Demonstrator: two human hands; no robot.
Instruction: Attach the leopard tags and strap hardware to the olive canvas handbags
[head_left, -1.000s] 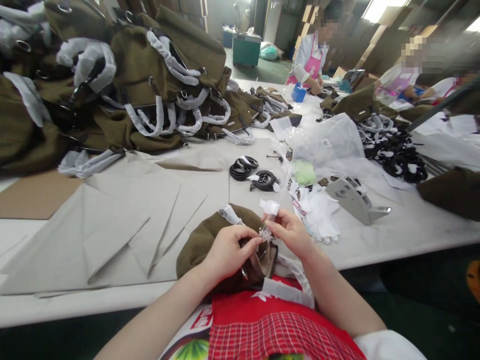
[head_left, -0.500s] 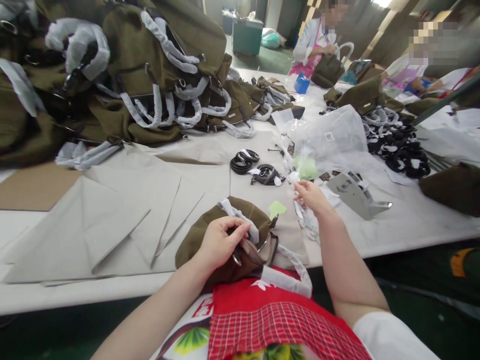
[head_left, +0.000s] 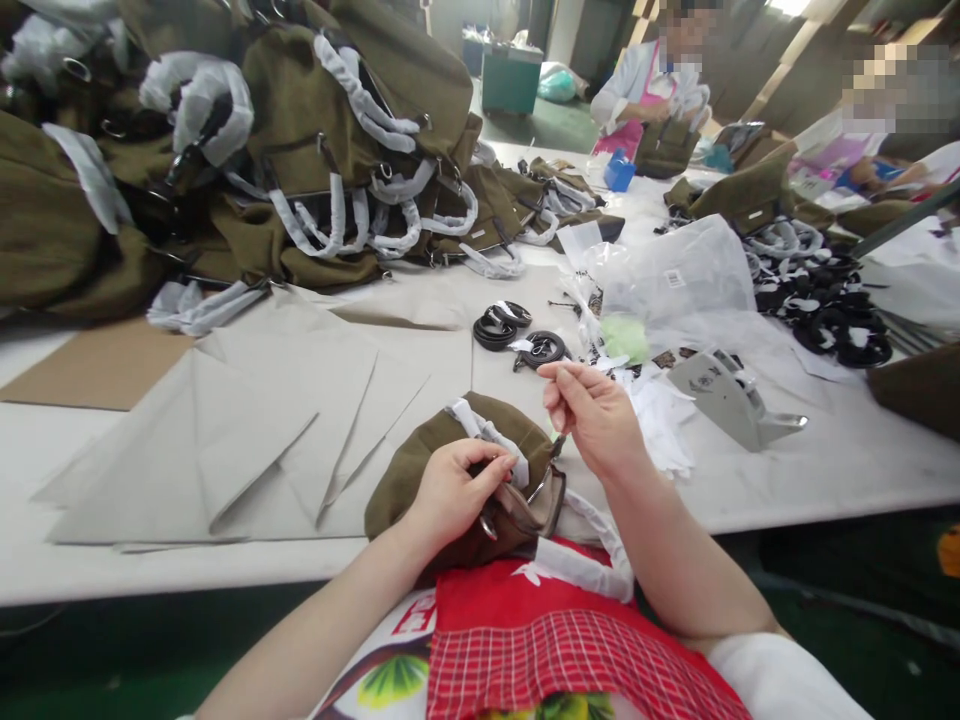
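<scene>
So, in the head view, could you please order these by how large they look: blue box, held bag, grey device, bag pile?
1. Bag pile
2. Held bag
3. Grey device
4. Blue box

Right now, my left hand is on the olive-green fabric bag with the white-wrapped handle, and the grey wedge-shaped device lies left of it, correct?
Not quite: the grey wedge-shaped device lies right of the olive-green fabric bag, as the head view shows. Your left hand is on the bag.

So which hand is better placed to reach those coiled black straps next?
Probably the right hand: it's nearer the coiled black straps, while the left hand holds the olive bag.
</scene>
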